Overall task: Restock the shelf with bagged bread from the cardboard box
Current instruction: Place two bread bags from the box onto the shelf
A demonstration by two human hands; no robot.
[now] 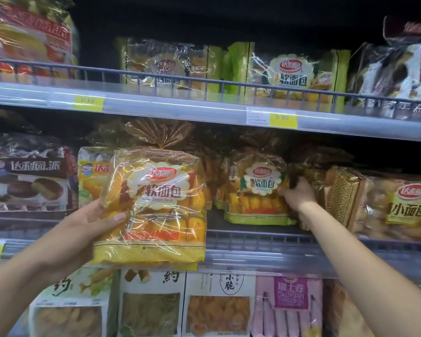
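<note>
Bread bag (153, 205) held in left hand (83, 227); right hand (297, 195) grips shelved bag (258, 190).

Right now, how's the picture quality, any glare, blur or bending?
Head view: glare streaks the bread bag in the left hand; shelf rails bow from the wide lens; the top-left packs are blurred; the recess above the right hand is dark.

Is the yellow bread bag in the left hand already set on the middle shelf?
No, the left hand grips the yellow bread bag in front of the middle shelf, its bottom edge below the shelf's front rail.
</note>
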